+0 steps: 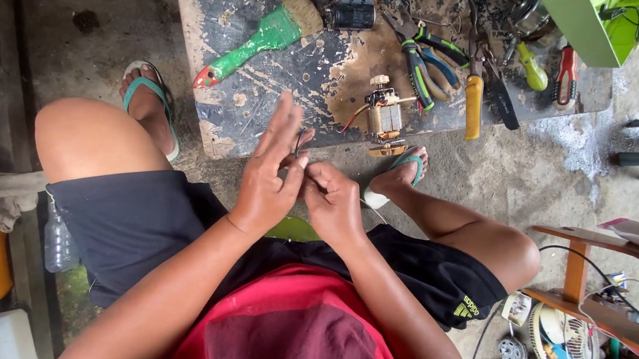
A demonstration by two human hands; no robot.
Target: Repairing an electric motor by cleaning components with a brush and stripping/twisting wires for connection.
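Note:
My left hand (271, 170) is raised in front of my lap, its outer fingers spread upward while thumb and forefinger pinch a thin wire (299, 143). My right hand (333, 199) meets it from the right, fingers curled on the same wire. Just beyond my hands, a small motor armature (384, 115) with copper windings lies on a worn dark board (285, 55) on the floor.
On the board lie a green-handled brush (259, 40), a black cylinder (352, 3), pliers (421, 59), a yellow-handled tool (473, 105) and screwdrivers (547, 67). A green box (594, 22) stands at the back right, a wooden stool (612, 285) and a small fan (557, 343) at the right.

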